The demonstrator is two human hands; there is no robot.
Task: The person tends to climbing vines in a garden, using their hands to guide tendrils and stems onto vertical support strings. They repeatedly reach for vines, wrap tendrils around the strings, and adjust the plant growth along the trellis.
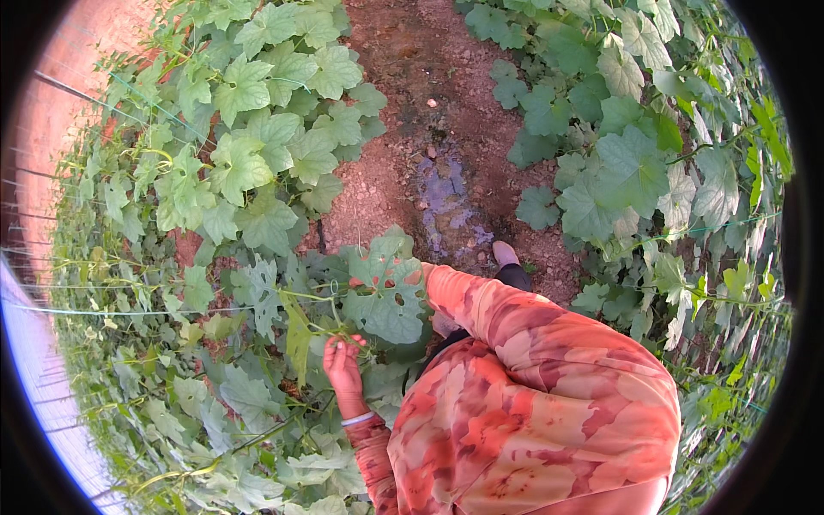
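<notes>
My left hand (344, 368) is raised beside the left plant row, its fingertips pinched on a thin green vine shoot (341, 331). Just above that shoot a large lobed leaf (386, 312) is riddled with holes. Behind this leaf reaches my right hand (420, 273); only a bit near the wrist shows plainly, and its fingers are hidden. Reddish patches show through the holes. A yellowing leaf (297, 341) hangs left of the shoot. Next to the stem is a small loop (334, 287), close to a pale trellis line (161, 313).
Leafy vines (257, 129) form a row on the left, and another vine row (618, 167) stands on the right. Between them runs a reddish soil path (380, 193) with shiny bluish patches (444, 193). My foot (505, 253) is on it. Green string (727, 225) crosses the right row.
</notes>
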